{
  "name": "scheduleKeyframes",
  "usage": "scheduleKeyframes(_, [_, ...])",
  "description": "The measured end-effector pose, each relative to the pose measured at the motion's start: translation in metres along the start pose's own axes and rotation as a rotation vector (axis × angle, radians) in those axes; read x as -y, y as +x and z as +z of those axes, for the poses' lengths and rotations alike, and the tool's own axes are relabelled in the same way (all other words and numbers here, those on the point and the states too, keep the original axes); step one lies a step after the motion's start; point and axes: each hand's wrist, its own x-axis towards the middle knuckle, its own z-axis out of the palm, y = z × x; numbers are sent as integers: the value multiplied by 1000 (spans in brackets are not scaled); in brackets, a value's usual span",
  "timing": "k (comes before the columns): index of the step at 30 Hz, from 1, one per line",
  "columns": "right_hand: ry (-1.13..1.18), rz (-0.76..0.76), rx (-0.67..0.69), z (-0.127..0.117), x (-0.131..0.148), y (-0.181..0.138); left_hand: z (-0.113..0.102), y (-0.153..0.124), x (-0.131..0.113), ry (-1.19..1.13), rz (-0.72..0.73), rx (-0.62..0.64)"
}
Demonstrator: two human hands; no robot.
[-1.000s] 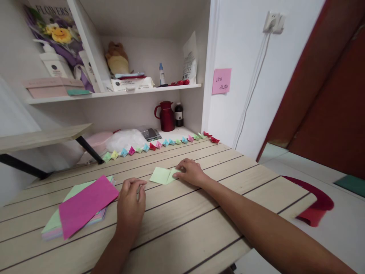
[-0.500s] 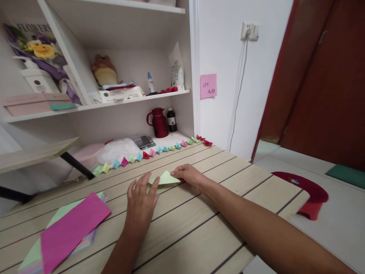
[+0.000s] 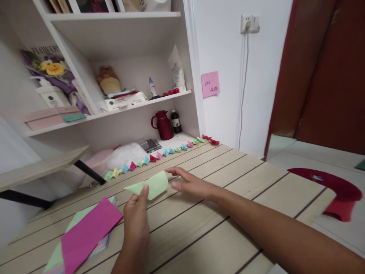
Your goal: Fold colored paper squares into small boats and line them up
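Observation:
My left hand pinches a folded light green paper and holds it lifted a little above the wooden table. My right hand hovers just right of the paper with its fingers stretched out and apart, holding nothing. A stack of coloured paper sheets with a pink sheet on top lies at the left of the table. A row of several small folded paper shapes in many colours runs along the table's far edge.
Behind the table stand white shelves with a red jug, a dark bottle, a plush toy and boxes. A pink sticky note hangs on the wall. A red mat lies on the floor at right.
The green paper lay flat under my right hand, then was folded; now my left hand has lifted it off the table and my right hand has let go and opened.

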Motion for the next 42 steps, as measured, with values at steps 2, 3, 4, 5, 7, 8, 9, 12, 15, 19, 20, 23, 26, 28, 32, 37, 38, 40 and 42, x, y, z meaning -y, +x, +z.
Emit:
scheduleKeyframes(2, [80, -9, 65, 5, -3, -1, 1, -2, -3, -224, -93, 88])
scheduleKeyframes(3, [145, -11, 94, 9, -5, 0, 3, -4, -5, -275, -122, 147])
scheduleKeyframes(4, [219, -5, 114, 13, -8, 1, 4, -7, -5, -298, -150, 210])
scheduleKeyframes(5, [284, 13, 118, 16, -11, 2, 6, -9, -6, -304, -176, 259])
scheduleKeyframes(7, [353, 64, 85, 19, -16, 5, 10, -14, -4, -279, -237, 329])
scheduleKeyframes(8, [361, 89, 58, 19, -18, 6, 12, -15, -3, -256, -266, 351])
scheduleKeyframes(9, [359, 110, 38, 18, -20, 7, 13, -16, -1, -229, -294, 370])
scheduleKeyframes(12, [324, 139, 33, 12, -26, 10, 11, -13, 1, -152, -342, 403])
scheduleKeyframes(15, [130, 166, 46, 6, -31, 11, 0, -3, 1, 5, -360, 422])
scheduleKeyframes(19, [-235, 182, 71, 2, -35, 12, -20, 12, 2, 603, 10, 90])
scheduleKeyframes(20, [-300, 179, 75, 1, -36, 13, -23, 15, 4, 750, 230, 40])
scheduleKeyframes(23, [-402, 168, 81, 1, -35, 14, -25, 15, 10, 954, 701, 180])
scheduleKeyframes(26, [-413, 148, 85, 1, -35, 14, -18, 8, 16, 1069, 892, 518])
scheduleKeyframes(28, [-425, 128, 77, 1, -35, 14, -14, 3, 19, 1158, 907, 651])
scheduleKeyframes(32, [-238, 215, 124, -6, -35, 13, -14, 0, 24, 1246, 761, 704])
scheduleKeyframes(37, [182, 371, 193, -25, -28, 7, -12, -2, 35, 1228, 666, 624])
scheduleKeyframes(38, [249, 379, 207, -27, -27, 6, -10, -3, 36, 1226, 655, 602])
scheduleKeyframes(40, [352, 377, 256, -31, -27, 5, -9, -5, 38, 1221, 630, 575])
scheduleKeyframes(42, [394, 349, 318, -30, -30, 6, -8, -7, 37, 1208, 602, 571])
